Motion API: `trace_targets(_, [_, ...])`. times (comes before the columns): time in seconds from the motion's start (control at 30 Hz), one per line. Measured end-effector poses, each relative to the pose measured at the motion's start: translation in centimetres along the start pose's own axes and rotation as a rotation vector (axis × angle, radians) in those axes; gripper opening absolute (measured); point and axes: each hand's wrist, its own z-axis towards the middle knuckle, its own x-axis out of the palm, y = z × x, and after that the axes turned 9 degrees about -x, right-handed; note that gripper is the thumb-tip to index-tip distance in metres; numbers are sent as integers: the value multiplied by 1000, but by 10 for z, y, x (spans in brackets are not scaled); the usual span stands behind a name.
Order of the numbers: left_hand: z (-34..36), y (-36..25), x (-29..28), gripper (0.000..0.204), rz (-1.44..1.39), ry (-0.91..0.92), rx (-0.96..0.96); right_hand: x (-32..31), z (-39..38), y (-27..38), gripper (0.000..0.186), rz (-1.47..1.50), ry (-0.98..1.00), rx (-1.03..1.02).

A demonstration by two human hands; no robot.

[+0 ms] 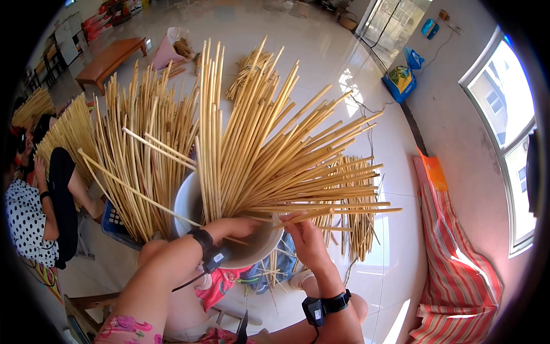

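Observation:
A light grey bucket (186, 198) stands between my knees, packed with long, thin, straw-coloured sticks (252, 143) that fan out upward and to the right. My left hand (240, 227) reaches over the rim into the bucket, close to the lower part of the sticks; its fingertips are hard to make out. At the bucket's right side my right hand (306, 235) pinches a short-looking stick (314, 214) between thumb and fingers. A few single sticks lean out over the bucket's left rim. Each of my wrists wears a black strapped device.
A blue crate (114, 225) full of upright sticks stands at left, near a seated person in a dotted top (28, 212). More sticks (361, 206) lie on the floor at right. Farther off are a brown bench (112, 59), a blue-yellow sack (399, 83) and a striped cloth (455, 258).

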Motion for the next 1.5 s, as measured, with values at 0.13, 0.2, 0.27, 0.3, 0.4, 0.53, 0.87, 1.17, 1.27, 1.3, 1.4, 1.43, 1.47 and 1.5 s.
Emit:
trace_targets(0.13, [-6,-38,-17,27,-79,36,150,-8,8,7,13,201,-240,-63])
trace_targets(0.2, [-19,-65,-22,24,-147,37,177,-18,8,10,13,179,-245,-66])
trace_targets(0.27, [-25,-76,-21,22,-150,-6,239,-23,8,16,15,138,-277,-99])
trace_targets(0.3, [-27,-77,-20,23,-117,-51,285,-26,8,19,15,155,-299,-114])
trace_targets(0.4, [-34,-86,-19,24,3,-136,348,-31,5,20,16,214,-405,-162])
trace_targets(0.53, [-34,-73,-18,26,96,-147,292,-44,7,23,15,177,-515,-213])
trace_targets(0.87, [-14,7,-11,29,667,-34,-219,-59,3,34,17,96,-595,-274])
trace_targets(1.17, [-7,7,-4,48,674,116,-279,-22,1,34,17,-179,98,-39])
trace_targets(1.27, [-20,-5,-10,43,405,-83,13,-17,2,20,18,-84,61,-38])
trace_targets(1.3, [-25,-19,-14,38,310,-74,107,-18,4,23,18,-38,10,-43])
trace_targets(1.4, [-36,-61,-28,24,229,-63,230,-36,7,23,17,154,-239,-131])
trace_targets(1.43, [-39,-71,-30,21,235,-63,244,-40,8,27,17,179,-294,-161])
trace_targets(1.47, [-44,-78,-30,20,242,-91,250,-42,8,29,18,195,-314,-175])
trace_targets(1.5, [-48,-84,-30,19,248,-118,258,-43,8,31,18,211,-335,-189])
